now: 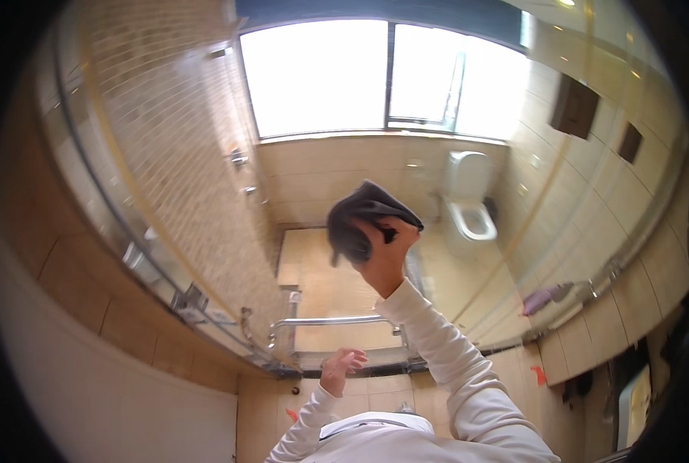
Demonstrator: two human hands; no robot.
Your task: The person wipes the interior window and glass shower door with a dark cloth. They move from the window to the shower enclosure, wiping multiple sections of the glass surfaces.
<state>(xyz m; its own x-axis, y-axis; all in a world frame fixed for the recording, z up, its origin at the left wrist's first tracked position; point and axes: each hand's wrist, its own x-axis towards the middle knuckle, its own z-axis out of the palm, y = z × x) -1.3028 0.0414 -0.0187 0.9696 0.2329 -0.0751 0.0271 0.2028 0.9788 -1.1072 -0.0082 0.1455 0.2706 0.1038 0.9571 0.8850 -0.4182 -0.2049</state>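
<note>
Under right hand (384, 258): dark cloth (363, 218)

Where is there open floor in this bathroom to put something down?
Bare tile lies inside the shower, between the glass door's handle bar and the window wall. It is tighter by the toilet. The right hand presses a dark cloth on the glass; the left hand hangs free.

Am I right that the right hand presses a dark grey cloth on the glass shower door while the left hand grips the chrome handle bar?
Not quite. In the head view the right hand does hold the dark grey cloth up against the glass shower door, but the left hand is open and empty, raised just below the chrome handle bar, not gripping it.
</note>
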